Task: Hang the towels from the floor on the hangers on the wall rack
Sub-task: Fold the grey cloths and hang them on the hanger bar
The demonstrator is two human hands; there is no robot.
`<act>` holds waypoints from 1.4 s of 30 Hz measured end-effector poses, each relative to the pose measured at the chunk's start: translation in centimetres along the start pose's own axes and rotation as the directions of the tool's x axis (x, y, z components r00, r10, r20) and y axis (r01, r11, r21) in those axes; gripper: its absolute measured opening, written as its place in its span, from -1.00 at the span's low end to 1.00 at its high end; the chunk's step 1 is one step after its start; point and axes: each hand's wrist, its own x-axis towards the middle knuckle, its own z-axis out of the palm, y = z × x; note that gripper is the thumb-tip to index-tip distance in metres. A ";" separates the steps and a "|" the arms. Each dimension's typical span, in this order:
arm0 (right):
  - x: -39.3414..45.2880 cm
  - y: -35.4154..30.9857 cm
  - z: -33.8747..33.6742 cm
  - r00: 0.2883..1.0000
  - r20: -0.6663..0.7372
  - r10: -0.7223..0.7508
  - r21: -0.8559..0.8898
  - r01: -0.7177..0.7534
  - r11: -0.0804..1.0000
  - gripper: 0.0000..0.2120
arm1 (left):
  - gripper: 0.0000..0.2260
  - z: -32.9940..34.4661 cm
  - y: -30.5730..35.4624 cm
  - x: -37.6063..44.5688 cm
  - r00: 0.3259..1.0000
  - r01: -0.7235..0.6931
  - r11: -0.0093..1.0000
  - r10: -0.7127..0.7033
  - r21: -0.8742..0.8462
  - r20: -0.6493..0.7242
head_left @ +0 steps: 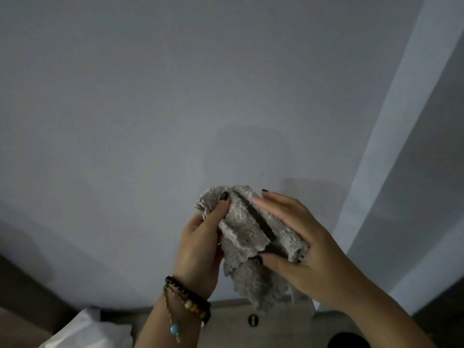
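Towel bunched; left hand pinches it, right hand fingers clamp it. Slip risk: loose folds, no hanger in view.

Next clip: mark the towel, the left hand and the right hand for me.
towel [241,222]: head view, on the fuzzy grey fabric between the two hands.
left hand [198,249]: head view, on the back of the hand above the bracelets.
right hand [311,247]: head view, on the back of the hand.
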 end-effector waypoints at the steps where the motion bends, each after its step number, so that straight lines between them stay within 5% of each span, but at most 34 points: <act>1: -0.2 -0.1 -0.1 0.999 -0.008 -0.036 -0.048 0.035 0.998 -0.33 | -0.63 0.1 -0.2 -0.3 1.000 0.018 1.000 -0.018 -0.011 0.012; 7: -2.4 -0.1 -1.9 0.997 -0.074 -0.036 -0.238 0.018 0.971 -0.69 | -0.57 2.8 -1.7 -2.1 0.962 0.236 0.969 -0.222 -0.072 0.157; 13: -4.8 0.9 -5.4 0.939 -0.325 0.116 -0.111 -0.159 0.981 -0.85 | -0.50 6.2 -4.5 -4.6 0.944 0.100 0.995 -0.099 0.014 0.315; 17: -6.4 1.5 -6.7 0.889 -0.345 0.301 0.107 -0.282 0.954 -0.75 | -0.42 7.4 -6.6 -5.7 0.982 -0.051 0.984 0.018 0.171 0.189; 19: -7.2 1.5 -7.4 0.882 -0.338 0.327 0.121 -0.304 0.945 -0.81 | -0.62 8.1 -7.3 -5.9 0.986 -0.113 0.965 0.081 0.236 0.143; 23: -8.2 1.9 -9.5 0.903 -0.292 0.316 0.118 -0.294 0.949 -0.45 | -0.87 9.7 -7.4 -5.7 0.979 -0.171 0.925 0.122 0.339 0.161; 28: -8.1 2.9 -11.3 0.990 -0.143 -0.008 -0.282 -0.033 0.959 -0.25 | -0.92 10.4 -6.7 -4.7 0.978 -0.148 0.890 0.066 0.431 0.199; 34: -6.7 3.0 -10.2 0.965 -0.263 0.008 -0.376 -0.110 0.920 -0.89 | -0.77 8.8 -6.5 -4.0 0.976 -0.215 0.814 0.191 0.540 0.100; 38: -5.4 2.1 -9.5 0.887 -0.448 0.112 -0.170 -0.207 0.964 -0.93 | -0.79 6.9 -6.1 -3.8 0.964 -0.253 0.740 0.250 0.623 0.094; 42: -4.1 1.4 -9.0 0.862 -0.431 0.269 -0.003 -0.299 0.954 -0.92 | -0.80 5.3 -5.3 -3.3 0.945 -0.295 0.650 0.305 0.700 0.115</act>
